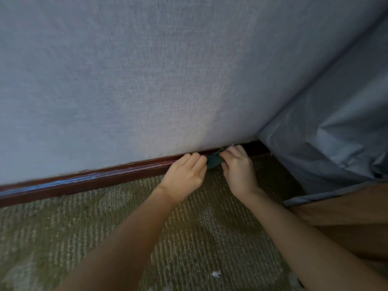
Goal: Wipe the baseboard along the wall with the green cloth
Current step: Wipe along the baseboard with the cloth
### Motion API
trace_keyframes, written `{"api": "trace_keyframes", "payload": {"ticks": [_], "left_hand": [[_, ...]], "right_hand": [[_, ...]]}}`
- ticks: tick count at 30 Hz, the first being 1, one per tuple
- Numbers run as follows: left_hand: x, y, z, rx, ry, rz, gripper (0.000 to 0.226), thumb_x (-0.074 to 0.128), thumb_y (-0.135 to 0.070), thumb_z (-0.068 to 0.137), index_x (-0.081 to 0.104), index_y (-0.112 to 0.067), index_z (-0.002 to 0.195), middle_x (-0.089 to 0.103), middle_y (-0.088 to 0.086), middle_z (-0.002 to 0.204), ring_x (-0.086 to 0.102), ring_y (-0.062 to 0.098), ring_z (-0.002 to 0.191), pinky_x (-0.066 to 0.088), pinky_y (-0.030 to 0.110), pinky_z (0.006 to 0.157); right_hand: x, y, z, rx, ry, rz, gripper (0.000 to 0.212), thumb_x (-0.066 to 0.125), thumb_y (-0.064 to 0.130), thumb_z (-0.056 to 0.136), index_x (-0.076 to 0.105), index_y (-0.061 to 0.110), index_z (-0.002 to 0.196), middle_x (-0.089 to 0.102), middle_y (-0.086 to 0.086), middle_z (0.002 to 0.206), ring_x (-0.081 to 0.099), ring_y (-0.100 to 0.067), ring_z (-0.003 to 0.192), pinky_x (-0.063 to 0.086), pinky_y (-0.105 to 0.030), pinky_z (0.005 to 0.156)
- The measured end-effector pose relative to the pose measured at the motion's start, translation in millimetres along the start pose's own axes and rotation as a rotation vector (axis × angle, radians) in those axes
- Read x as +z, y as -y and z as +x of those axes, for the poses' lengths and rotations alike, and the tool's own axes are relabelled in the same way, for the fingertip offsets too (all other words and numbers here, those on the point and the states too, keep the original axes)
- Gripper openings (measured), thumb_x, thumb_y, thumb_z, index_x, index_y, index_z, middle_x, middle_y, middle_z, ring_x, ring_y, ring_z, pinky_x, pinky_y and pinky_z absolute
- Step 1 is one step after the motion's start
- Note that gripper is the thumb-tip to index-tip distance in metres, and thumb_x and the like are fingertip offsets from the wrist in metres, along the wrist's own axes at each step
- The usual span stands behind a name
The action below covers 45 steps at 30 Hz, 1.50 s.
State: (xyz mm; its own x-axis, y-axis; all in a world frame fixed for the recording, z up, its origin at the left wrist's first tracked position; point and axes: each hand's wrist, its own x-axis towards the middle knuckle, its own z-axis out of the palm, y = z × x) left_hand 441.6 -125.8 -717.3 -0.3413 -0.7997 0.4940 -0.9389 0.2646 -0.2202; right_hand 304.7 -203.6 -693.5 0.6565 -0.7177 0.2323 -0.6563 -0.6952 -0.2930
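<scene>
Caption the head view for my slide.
Left hand and right hand hold the green cloth at the baseboard, above the carpet.

Leftward baseboard (84, 181) free; drape (315, 143) rightward

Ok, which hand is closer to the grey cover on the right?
Right. The right hand grips the green cloth against the baseboard, nearest the grey cover; the left hand holds the cloth's other end, farther from it.

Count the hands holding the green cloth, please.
2. The left hand holds the green cloth at its left end, the right hand at its right end, both beside the baseboard.
</scene>
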Motion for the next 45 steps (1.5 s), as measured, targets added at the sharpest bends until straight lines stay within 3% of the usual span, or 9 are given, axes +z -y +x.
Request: {"api": "trace_keyframes", "payload": {"ticks": [5, 10, 13, 19, 26, 28, 32, 45], "left_hand": [[3.8, -7.1, 2.6, -0.053, -0.004, -0.023, 0.027, 0.046, 0.0, 0.086, 0.069, -0.003, 0.073, 0.06, 0.009, 0.07, 0.055, 0.023, 0.061, 0.039, 0.032, 0.056], [10.6, -15.4, 18.5, -0.067, -0.04, -0.038, 0.028, 0.047, 0.001, 0.086, 0.068, -0.005, 0.068, 0.059, 0.008, 0.068, 0.054, 0.022, 0.06, 0.031, 0.032, 0.06], [14.9, -21.3, 29.8, -0.061, -0.051, -0.038, 0.028, 0.047, 0.001, 0.085, 0.067, -0.006, 0.067, 0.059, 0.008, 0.068, 0.055, 0.022, 0.061, 0.035, 0.031, 0.059], [12.0, -18.1, 30.6, -0.027, -0.031, -0.042, 0.028, 0.046, 0.002, 0.083, 0.067, -0.007, 0.066, 0.06, 0.007, 0.068, 0.056, 0.022, 0.061, 0.042, 0.03, 0.057], [0.0, 2.0, -1.0, 0.05, 0.029, 0.021, 0.019, 0.052, -0.002, 0.082, 0.069, -0.007, 0.074, 0.06, 0.007, 0.073, 0.056, 0.023, 0.065, 0.04, 0.03, 0.061], [-3.4, 8.5, -11.5, 0.033, 0.028, 0.037, 0.022, 0.049, -0.001, 0.083, 0.069, -0.006, 0.074, 0.061, 0.008, 0.073, 0.056, 0.023, 0.065, 0.037, 0.031, 0.062], [-8.3, 12.4, -22.2, 0.016, 0.033, 0.054, 0.026, 0.045, -0.002, 0.085, 0.07, -0.004, 0.078, 0.064, 0.01, 0.077, 0.057, 0.024, 0.066, 0.037, 0.031, 0.063], [4.6, -10.8, 6.3, -0.109, -0.002, -0.028, 0.026, 0.047, -0.002, 0.085, 0.069, -0.003, 0.073, 0.064, 0.011, 0.075, 0.057, 0.024, 0.062, 0.041, 0.032, 0.056]], "right_hand": [[0.9, -9.7, 1.9, 0.032, 0.005, 0.081, 0.024, 0.062, -0.025, 0.064, 0.067, -0.009, 0.081, 0.061, -0.019, 0.083, 0.055, -0.026, 0.08, 0.046, -0.028, 0.074], [-6.5, -28.7, 2.4, -0.004, 0.01, 0.049, 0.033, 0.068, -0.029, 0.052, 0.068, -0.009, 0.078, 0.063, -0.02, 0.076, 0.061, -0.032, 0.075, 0.043, -0.023, 0.072], [-9.6, -39.9, 4.2, 0.019, 0.008, 0.036, 0.033, 0.069, -0.028, 0.051, 0.068, -0.009, 0.078, 0.063, -0.02, 0.076, 0.062, -0.033, 0.075, 0.039, -0.025, 0.073], [-11.1, -33.6, 1.7, 0.037, 0.005, 0.002, 0.03, 0.069, -0.027, 0.05, 0.067, -0.009, 0.074, 0.063, -0.02, 0.074, 0.061, -0.034, 0.074, 0.052, -0.036, 0.068], [0.0, -0.4, -1.3, 0.039, 0.021, 0.023, 0.019, 0.065, -0.024, 0.062, 0.066, -0.011, 0.075, 0.061, -0.02, 0.079, 0.059, -0.034, 0.08, 0.051, -0.035, 0.07], [5.3, 11.0, 0.0, 0.068, 0.019, 0.066, 0.015, 0.061, -0.021, 0.068, 0.065, -0.01, 0.077, 0.06, -0.019, 0.084, 0.057, -0.032, 0.084, 0.049, -0.034, 0.073], [9.5, 26.2, -3.0, 0.037, -0.028, 0.09, 0.021, 0.066, -0.025, 0.056, 0.066, -0.01, 0.071, 0.061, -0.02, 0.073, 0.06, -0.034, 0.075, 0.054, -0.037, 0.062], [-4.8, -14.4, 1.3, -0.05, 0.012, 0.095, 0.029, 0.068, -0.027, 0.055, 0.068, -0.009, 0.078, 0.063, -0.021, 0.075, 0.062, -0.034, 0.074, 0.053, -0.039, 0.066]]}}
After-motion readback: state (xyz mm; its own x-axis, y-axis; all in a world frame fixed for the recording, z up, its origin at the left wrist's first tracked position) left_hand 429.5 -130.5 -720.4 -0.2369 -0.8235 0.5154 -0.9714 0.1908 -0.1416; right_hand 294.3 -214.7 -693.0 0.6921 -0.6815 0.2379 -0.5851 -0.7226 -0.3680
